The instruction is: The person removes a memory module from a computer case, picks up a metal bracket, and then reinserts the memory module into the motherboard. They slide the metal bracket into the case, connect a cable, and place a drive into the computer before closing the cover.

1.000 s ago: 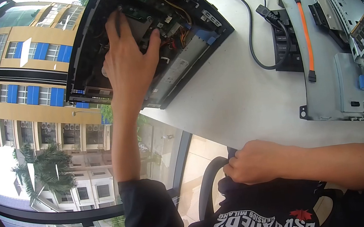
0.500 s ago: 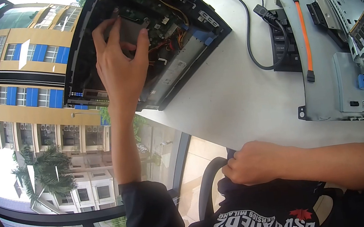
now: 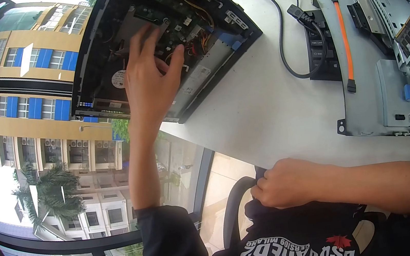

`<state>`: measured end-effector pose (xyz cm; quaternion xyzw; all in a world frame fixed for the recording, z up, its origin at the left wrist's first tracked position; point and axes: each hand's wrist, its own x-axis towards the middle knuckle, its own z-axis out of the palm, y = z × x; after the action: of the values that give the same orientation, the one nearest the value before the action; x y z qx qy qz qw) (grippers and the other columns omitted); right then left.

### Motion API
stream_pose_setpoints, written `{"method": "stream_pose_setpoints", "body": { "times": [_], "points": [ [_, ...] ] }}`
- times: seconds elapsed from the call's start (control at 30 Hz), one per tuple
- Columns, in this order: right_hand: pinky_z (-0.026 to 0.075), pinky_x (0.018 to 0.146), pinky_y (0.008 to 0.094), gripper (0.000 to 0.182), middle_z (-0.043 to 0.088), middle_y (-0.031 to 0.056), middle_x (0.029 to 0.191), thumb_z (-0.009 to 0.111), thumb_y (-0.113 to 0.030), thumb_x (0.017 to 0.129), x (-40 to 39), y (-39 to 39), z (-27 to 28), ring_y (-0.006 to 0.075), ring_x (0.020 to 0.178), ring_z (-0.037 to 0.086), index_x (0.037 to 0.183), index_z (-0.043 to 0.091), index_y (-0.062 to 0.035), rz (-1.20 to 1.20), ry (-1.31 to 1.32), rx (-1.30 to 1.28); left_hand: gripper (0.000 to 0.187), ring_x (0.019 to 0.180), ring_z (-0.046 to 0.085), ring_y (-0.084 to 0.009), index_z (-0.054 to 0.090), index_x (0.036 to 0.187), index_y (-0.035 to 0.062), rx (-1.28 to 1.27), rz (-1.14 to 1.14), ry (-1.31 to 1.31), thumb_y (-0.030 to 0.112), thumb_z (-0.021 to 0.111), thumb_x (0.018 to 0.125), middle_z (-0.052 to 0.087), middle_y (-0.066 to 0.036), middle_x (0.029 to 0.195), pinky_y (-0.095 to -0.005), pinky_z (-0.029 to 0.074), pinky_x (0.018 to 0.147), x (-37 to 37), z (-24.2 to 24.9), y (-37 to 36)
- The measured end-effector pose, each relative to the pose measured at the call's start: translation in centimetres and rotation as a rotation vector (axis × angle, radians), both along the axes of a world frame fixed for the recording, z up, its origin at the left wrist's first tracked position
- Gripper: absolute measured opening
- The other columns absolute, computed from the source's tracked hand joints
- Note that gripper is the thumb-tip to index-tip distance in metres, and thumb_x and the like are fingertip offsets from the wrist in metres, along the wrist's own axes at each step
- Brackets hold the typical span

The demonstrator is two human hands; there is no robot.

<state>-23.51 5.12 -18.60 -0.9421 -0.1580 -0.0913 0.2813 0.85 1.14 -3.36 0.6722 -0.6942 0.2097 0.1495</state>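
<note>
My left hand (image 3: 153, 72) reaches into an open black computer case (image 3: 200, 95) at the upper left. Its fingers and thumb are apart, with nothing visible between them. The fingertips are over the green circuit board (image 3: 168, 6); whether they touch it, I cannot tell. Beside the hand a round dark fan with a white label (image 3: 119, 79) shows, and coloured wires (image 3: 202, 43) run past the thumb. My right hand (image 3: 280, 184) is closed in a fist in front of the black shirt, below the table edge. Its curled fingers hide whatever they hold, if anything.
On the white table (image 3: 245, 117) a black cable (image 3: 281, 40) lies over a black keyboard (image 3: 315, 54). Farther right is a metal panel (image 3: 363, 107) with an orange cable (image 3: 344, 42) and metal brackets (image 3: 388, 26). A window (image 3: 52, 148) fills the left side.
My left hand has moved right and slightly down inside the case, uncovering the fan label. My right hand stays where it was.
</note>
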Motion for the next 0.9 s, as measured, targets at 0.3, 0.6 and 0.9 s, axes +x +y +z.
{"method": "stream_pose_setpoints", "body": {
  "times": [0.3, 0.6, 0.9],
  "points": [
    [0.059, 0.061, 0.0409, 0.014, 0.07, 0.0135, 0.076, 0.061, -0.013, 0.089, 0.0, 0.0, -0.1, 0.0303, 0.071, 0.073, 0.087, 0.064, 0.0009, -0.006, -0.004, 0.003, 0.042, 0.083, 0.072, -0.0265, 0.066, 0.126, -0.0008, -0.102, 0.022, -0.26, 0.026, 0.07, 0.094, 0.061, -0.013, 0.137, -0.0392, 0.057, 0.071, -1.1, 0.4, -0.5],
    [0.059, 0.064, 0.042, 0.012, 0.07, 0.014, 0.074, 0.065, -0.01, 0.087, 0.0, 0.1, 0.1, 0.0321, 0.074, 0.074, 0.083, 0.062, 0.0012, -0.02, -0.003, 0.022, 0.042, 0.123, 0.056, -0.0326, 0.065, 0.13, -0.0005, -0.334, 0.01, -0.618, 0.023, 0.065, 0.095, 0.063, -0.015, 0.13, -0.0439, 0.043, 0.102, 1.6, 1.1, -2.7],
    [0.06, 0.063, 0.0424, 0.014, 0.07, 0.0144, 0.076, 0.061, -0.013, 0.089, 0.0, 0.0, 0.0, 0.0317, 0.072, 0.073, 0.086, 0.063, 0.0009, 0.001, -0.004, 0.001, 0.044, 0.121, 0.055, -0.0331, 0.062, 0.135, 0.0024, -0.307, 0.107, -0.731, 0.023, 0.061, 0.097, 0.061, -0.014, 0.132, -0.0462, 0.039, 0.103, 2.0, 1.1, -3.2]
  ]
}}
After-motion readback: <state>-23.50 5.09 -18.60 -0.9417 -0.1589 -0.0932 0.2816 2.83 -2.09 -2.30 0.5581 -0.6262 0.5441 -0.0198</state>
